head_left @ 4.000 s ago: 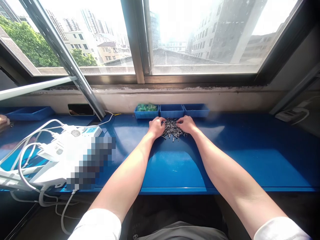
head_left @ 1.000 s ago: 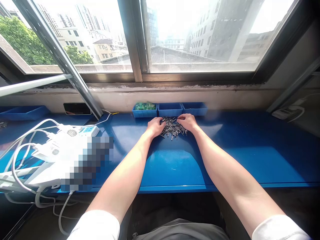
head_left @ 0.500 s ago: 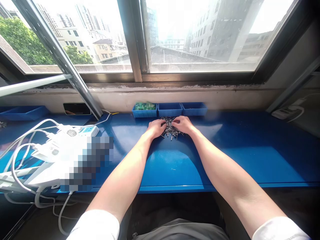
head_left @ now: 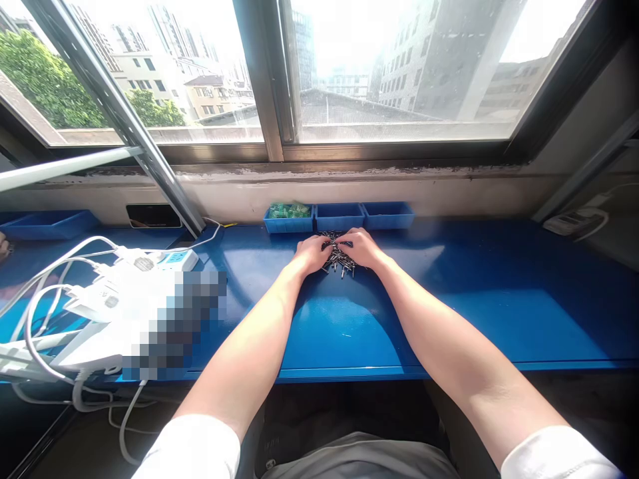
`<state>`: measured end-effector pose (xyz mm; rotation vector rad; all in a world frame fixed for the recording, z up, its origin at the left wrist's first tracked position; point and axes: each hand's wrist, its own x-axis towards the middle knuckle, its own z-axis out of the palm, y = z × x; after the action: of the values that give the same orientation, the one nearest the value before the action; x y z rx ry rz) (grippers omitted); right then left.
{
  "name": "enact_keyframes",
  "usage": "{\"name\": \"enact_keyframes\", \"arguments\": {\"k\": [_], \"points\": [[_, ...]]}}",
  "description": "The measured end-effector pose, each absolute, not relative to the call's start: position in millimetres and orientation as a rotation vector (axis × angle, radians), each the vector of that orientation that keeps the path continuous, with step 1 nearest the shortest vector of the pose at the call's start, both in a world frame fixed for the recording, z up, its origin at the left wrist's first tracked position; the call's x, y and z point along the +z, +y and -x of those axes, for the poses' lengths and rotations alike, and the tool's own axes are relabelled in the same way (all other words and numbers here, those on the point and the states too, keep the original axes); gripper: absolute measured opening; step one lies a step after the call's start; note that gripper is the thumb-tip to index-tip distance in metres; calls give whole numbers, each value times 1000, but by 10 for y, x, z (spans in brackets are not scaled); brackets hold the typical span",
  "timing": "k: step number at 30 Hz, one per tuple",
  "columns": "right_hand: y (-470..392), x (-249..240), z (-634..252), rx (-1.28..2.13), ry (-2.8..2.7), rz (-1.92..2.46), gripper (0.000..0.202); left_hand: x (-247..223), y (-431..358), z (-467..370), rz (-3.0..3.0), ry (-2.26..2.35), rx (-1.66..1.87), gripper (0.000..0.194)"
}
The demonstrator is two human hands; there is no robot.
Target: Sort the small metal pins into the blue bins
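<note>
A pile of small dark metal pieces [head_left: 343, 263] lies on the blue table [head_left: 344, 332], just in front of three blue bins. At its left side is my left hand [head_left: 312, 254], its fingers curled in at the pieces. My right hand [head_left: 360, 246] reaches over the pile from the right, thumb and fingers closed near my left fingertips. What either hand pinches is too small to make out. Green items fill the left bin [head_left: 289, 226]; the middle bin [head_left: 340, 221] and right bin [head_left: 388, 218] stand beside it.
White power strips and plugs [head_left: 100, 299] with looping cables cover the left of the table. Behind them are a metal post [head_left: 164, 179], a dark flat device [head_left: 154, 216] and a blue tray [head_left: 52, 225]. Part of another person's hand [head_left: 4, 246] shows at the left edge.
My right hand has moved slightly left over the pile, closer to my left hand. My left hand has hardly moved. The other person's hand shows more at the left edge.
</note>
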<state>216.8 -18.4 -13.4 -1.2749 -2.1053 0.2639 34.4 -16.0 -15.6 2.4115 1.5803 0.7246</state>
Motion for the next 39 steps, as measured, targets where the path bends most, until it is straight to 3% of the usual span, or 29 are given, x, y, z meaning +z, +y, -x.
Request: {"name": "enact_keyframes", "arguments": {"k": [8, 21, 39], "points": [[-206, -68, -2131, 292, -2046, 1220, 16, -134, -178, -347, -2382, 1604, 736, 35], [-270, 58, -2177, 998, -1474, 1024, 21, -14, -302, -411, -2425, 1348, 1050, 27], [-301, 73, -2152, 1001, -1567, 970, 25, -3, -283, -417, -2448, 1384, 1039, 24]]}}
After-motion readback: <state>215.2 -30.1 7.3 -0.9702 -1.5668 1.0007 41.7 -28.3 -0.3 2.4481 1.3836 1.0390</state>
